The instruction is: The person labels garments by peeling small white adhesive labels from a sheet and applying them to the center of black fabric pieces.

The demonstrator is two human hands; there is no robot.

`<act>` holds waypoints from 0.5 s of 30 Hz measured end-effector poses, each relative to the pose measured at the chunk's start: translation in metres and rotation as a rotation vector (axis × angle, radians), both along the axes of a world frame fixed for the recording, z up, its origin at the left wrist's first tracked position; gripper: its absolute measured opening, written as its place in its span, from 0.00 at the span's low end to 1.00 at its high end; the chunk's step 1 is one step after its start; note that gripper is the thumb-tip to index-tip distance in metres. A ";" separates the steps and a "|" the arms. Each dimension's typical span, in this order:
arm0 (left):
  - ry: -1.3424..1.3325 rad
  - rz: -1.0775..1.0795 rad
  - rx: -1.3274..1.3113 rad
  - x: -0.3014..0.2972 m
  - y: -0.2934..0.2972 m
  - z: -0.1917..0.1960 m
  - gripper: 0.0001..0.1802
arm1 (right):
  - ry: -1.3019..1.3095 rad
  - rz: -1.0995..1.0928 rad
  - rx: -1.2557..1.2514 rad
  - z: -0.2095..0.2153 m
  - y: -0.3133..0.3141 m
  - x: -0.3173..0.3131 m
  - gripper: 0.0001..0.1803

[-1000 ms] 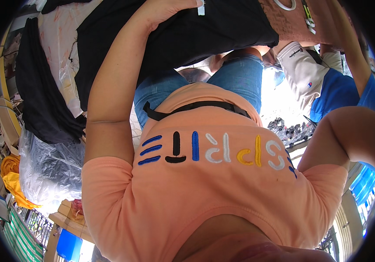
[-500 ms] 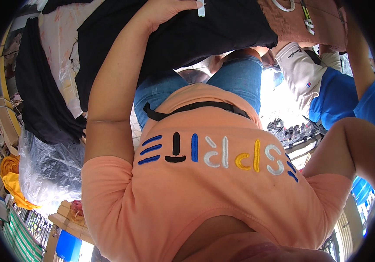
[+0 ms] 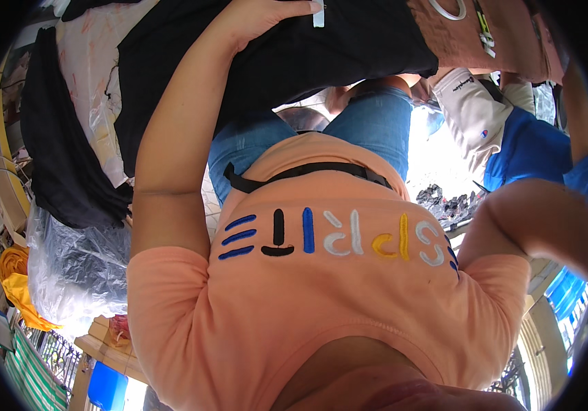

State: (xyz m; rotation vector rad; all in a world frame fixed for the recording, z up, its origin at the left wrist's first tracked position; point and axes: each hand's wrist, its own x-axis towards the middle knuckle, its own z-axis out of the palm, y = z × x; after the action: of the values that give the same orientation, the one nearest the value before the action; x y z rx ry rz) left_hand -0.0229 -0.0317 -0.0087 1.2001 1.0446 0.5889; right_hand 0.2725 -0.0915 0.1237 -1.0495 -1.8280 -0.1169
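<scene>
At the top edge my left hand (image 3: 258, 19) rests on a large black cloth (image 3: 356, 51), which is spread on the work surface and hangs over my lap. Its thumb and a finger come together at the end of a small white label (image 3: 319, 17); the upper part of the hand is cut off by the picture's edge. My right arm bends out toward the right rim, and its hand is out of sight.
Another black cloth (image 3: 61, 137) and pale plastic sheeting (image 3: 92, 68) hang at left, above a clear plastic bag (image 3: 78, 267). At upper right a white ring (image 3: 450, 8) and a yellow-black tool (image 3: 484, 31) lie on a brown surface (image 3: 438, 41). Beside me sits a person in blue and white clothes (image 3: 523, 147).
My right arm has swung, with its elbow lower and nearer my body. The left hand and the label have shifted very slightly. The neighbouring person's arm has moved a little.
</scene>
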 end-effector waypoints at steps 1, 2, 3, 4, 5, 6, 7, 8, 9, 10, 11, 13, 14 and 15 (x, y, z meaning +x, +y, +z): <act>0.014 0.004 -0.022 -0.002 0.000 0.000 0.13 | 0.149 0.055 -0.088 -0.013 -0.008 -0.012 0.02; 0.021 -0.004 -0.044 -0.001 0.002 0.001 0.13 | 0.287 0.086 -0.193 -0.027 -0.016 -0.023 0.02; 0.030 -0.015 -0.066 0.001 0.002 0.001 0.13 | 0.430 0.120 -0.339 -0.042 -0.020 -0.032 0.02; 0.027 0.007 -0.073 -0.006 0.000 0.000 0.13 | 0.586 0.176 -0.521 -0.065 -0.017 -0.046 0.03; 0.002 0.002 -0.077 -0.006 0.000 0.000 0.13 | 0.714 0.197 -0.710 -0.081 -0.016 -0.054 0.03; -0.022 -0.008 -0.083 -0.005 0.000 0.000 0.13 | 0.792 0.214 -0.918 -0.093 -0.012 -0.061 0.05; -0.031 -0.006 -0.090 -0.004 0.000 0.000 0.13 | 0.788 0.220 -0.944 -0.111 -0.010 -0.066 0.06; -0.040 -0.005 -0.097 -0.004 0.000 0.000 0.12 | 0.771 0.190 -0.970 -0.122 -0.010 -0.070 0.06; -0.047 0.003 -0.107 -0.005 -0.001 -0.001 0.12 | 0.747 0.200 -0.949 -0.129 -0.010 -0.073 0.07; -0.057 0.007 -0.113 -0.005 -0.001 -0.001 0.12 | 0.723 0.208 -0.927 -0.134 -0.010 -0.074 0.07; -0.068 0.010 -0.118 -0.005 -0.002 -0.001 0.12 | 0.699 0.216 -0.905 -0.138 -0.010 -0.075 0.07; -0.055 0.018 -0.135 -0.006 -0.003 0.002 0.12 | 0.671 0.207 -0.889 -0.137 -0.010 -0.077 0.08; -0.030 0.020 -0.145 -0.006 -0.004 0.006 0.12 | 0.661 0.208 -0.883 -0.137 -0.010 -0.077 0.08; -0.004 0.024 -0.151 -0.007 -0.003 0.008 0.12 | 0.651 0.212 -0.874 -0.138 -0.009 -0.079 0.08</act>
State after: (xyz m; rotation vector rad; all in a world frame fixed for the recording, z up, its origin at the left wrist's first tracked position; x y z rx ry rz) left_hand -0.0302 -0.0352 -0.0004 1.0551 1.0822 0.5215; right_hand 0.1939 -0.1007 -0.0139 -1.2489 -1.3476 1.1109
